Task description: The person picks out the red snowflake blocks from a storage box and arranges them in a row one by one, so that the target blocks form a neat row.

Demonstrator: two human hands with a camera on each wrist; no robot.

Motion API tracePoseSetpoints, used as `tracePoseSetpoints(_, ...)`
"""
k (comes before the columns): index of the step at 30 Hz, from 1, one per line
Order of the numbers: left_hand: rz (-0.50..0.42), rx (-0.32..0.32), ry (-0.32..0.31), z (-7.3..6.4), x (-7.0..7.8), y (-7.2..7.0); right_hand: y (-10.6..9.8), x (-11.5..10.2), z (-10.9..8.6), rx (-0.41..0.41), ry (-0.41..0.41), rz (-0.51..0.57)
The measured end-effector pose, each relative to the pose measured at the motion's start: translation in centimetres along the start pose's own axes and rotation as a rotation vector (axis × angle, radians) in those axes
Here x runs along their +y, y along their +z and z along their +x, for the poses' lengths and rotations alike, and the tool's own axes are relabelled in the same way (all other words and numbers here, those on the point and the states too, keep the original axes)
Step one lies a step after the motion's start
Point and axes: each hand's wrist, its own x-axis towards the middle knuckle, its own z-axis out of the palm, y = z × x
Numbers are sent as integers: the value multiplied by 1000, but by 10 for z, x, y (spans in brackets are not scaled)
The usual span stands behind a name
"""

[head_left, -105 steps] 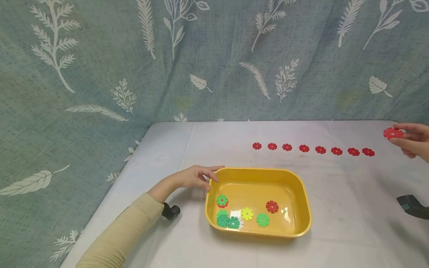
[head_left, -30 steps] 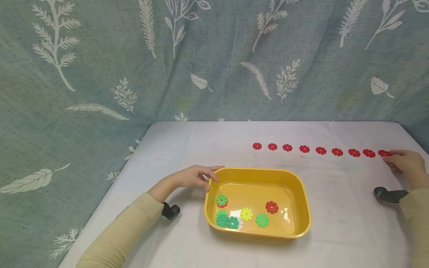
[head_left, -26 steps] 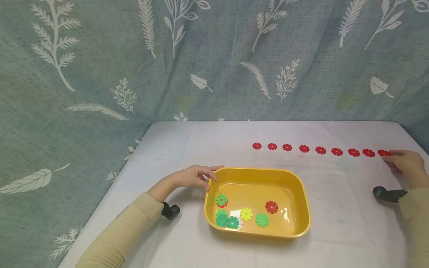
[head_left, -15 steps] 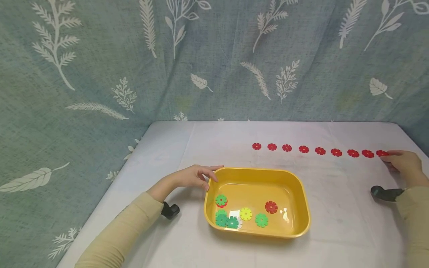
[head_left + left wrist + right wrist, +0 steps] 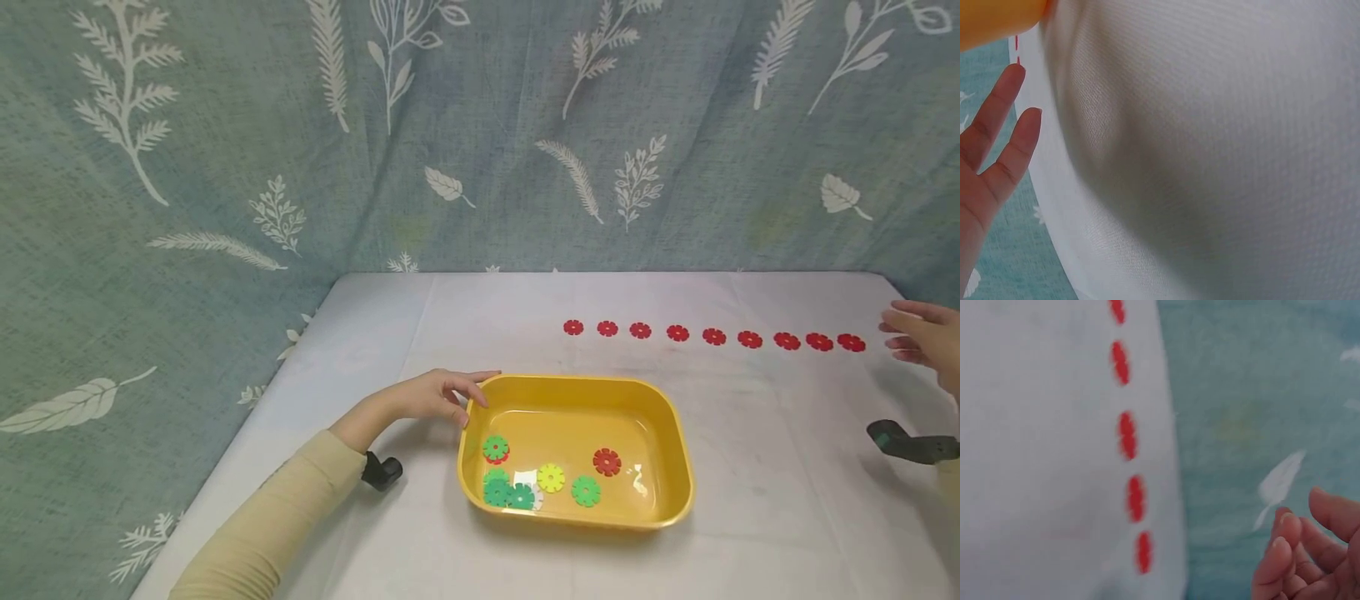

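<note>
A row of several red notched plastic discs (image 5: pixel 714 337) lies flat near the far table edge. My right hand (image 5: pixel 928 337) hovers just right of the row's last disc (image 5: pixel 851 342), fingers loosely bent and holding nothing; the right wrist view shows the same bent fingers (image 5: pixel 1275 562) away from the discs. With thumb outside and a finger inside, my left hand (image 5: pixel 433 396) holds the left rim of a yellow tray (image 5: pixel 570 393). Inside lie a yellow disc (image 5: pixel 551 477), a red disc (image 5: pixel 607 462), a green disc (image 5: pixel 586 491) and an overlapping cluster in the near left corner.
Black wrist-camera mounts stick out by the left wrist (image 5: pixel 382 472) and the right wrist (image 5: pixel 911 442). A white cloth (image 5: pixel 750 500) covers the table. Behind and to the left hangs a blue-green leaf-patterned curtain (image 5: pixel 480 150).
My right hand brought a red disc down to the row's right end, let it go, and lifted away to the right. My left hand and the tray stayed put.
</note>
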Motion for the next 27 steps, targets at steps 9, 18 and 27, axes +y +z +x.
tracePoseSetpoints(9, -3, 2, -3, 0, -1, 0, 17, -101, -74, -146, -284, -241)
tracePoseSetpoints(18, 11, -5, -1, 1, 1, -1, 51, -147, -128, -280, -446, -338)
tracePoseSetpoints(27, -15, 7, -3, 1, 0, -1, 97, -187, -169, -539, -632, -475)
